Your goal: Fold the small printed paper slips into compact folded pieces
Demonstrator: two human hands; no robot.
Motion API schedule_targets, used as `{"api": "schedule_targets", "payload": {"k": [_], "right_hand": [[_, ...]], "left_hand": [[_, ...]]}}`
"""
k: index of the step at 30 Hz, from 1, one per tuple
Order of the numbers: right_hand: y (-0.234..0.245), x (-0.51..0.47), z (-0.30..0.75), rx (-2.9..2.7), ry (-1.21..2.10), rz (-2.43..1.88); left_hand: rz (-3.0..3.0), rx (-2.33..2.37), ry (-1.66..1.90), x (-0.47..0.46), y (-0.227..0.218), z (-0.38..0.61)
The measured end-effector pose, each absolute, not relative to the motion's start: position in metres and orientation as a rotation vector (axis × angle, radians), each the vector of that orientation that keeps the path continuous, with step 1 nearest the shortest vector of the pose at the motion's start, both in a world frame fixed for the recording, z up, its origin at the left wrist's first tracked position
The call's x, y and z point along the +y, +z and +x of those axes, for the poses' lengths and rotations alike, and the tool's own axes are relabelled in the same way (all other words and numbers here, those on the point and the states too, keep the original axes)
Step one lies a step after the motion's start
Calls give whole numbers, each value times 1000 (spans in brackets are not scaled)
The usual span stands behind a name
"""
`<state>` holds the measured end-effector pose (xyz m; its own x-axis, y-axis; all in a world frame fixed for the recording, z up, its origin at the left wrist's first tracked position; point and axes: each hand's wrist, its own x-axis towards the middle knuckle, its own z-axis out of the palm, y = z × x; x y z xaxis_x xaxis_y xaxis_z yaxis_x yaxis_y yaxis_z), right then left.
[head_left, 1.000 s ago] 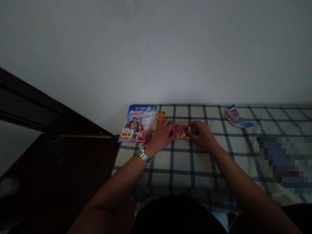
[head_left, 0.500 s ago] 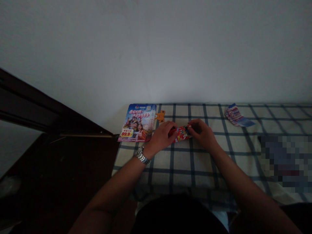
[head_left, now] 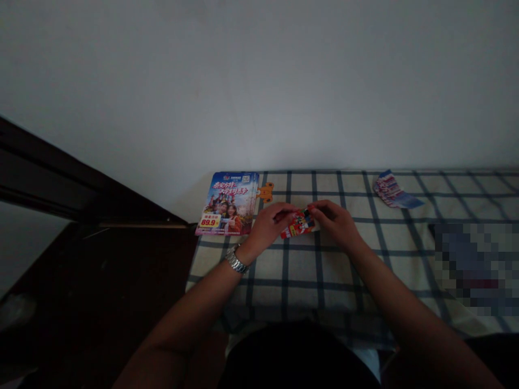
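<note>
Between my hands is a red printed leaflet [head_left: 299, 227] with colourful pictures, held just over the checked cloth [head_left: 267, 275]. My left hand [head_left: 271, 226], with a metal watch [head_left: 237, 259] at its wrist, pinches the leaflet's left upper part. The fingertips of my right hand [head_left: 334, 220] close on its upper right corner. Left of my left hand lies a stack of blue and pink flyers [head_left: 227, 204] showing "89.9". An orange bear-shaped piece [head_left: 265, 192] rests beside that stack.
A fanned pile of blue and pink papers [head_left: 394, 191] lies at the right, near the wall [head_left: 308, 86]. A pixelated patch [head_left: 474, 265] covers something at the far right. Dark floor [head_left: 121, 281] shows beyond the cloth's left edge.
The red leaflet has turned or opened a little toward me, and more of its printed face shows. Both hands stay in nearly the same place.
</note>
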<state>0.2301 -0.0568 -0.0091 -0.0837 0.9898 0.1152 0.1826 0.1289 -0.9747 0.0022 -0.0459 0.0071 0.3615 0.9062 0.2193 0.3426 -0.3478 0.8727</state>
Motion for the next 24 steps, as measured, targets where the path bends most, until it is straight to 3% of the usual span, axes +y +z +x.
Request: {"api": "schedule_targets", "payload": {"k": [24], "right_hand": [[-8, -59, 230, -1504, 971, -1288]], "left_hand": [[1833, 1117, 947, -46, 7, 2]]}}
